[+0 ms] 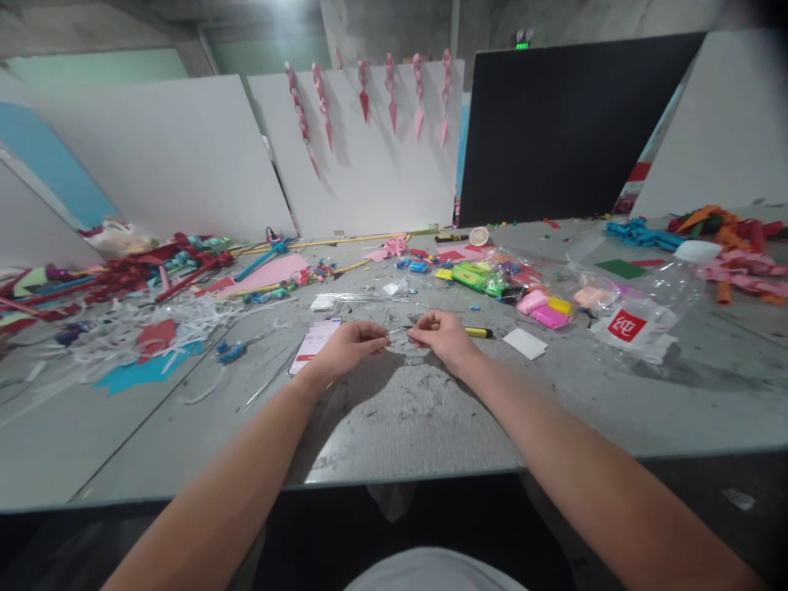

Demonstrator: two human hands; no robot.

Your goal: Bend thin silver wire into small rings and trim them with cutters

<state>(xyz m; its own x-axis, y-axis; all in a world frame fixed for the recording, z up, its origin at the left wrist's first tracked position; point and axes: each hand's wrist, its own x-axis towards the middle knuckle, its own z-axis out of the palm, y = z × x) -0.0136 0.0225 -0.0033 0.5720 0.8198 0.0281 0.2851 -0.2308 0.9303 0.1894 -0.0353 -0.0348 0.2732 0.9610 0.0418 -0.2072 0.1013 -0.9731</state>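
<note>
Over the middle of the grey table, my left hand [352, 346] and my right hand [448, 338] face each other, fingertips pinched. Between them is a small, thin, shiny piece [398, 335], clear or silvery; whether it is wire or plastic I cannot tell. Both hands grip it from opposite ends. A phone [306, 355] with a lit screen lies partly under my left wrist. From behind my right hand sticks out a yellow and black utility knife [478, 332]. Thin shiny rods [363, 297] lie just beyond the hands, beside a small white block [323, 303].
A clear bottle [668, 287] with a red label and colourful clay packs [477, 277] stand or lie on the right. White strips [185, 324] and red twisted paper [144, 275] pile up on the left. Pink paper chains [391, 90] hang on a white board behind. The table's front edge [412, 478] is close.
</note>
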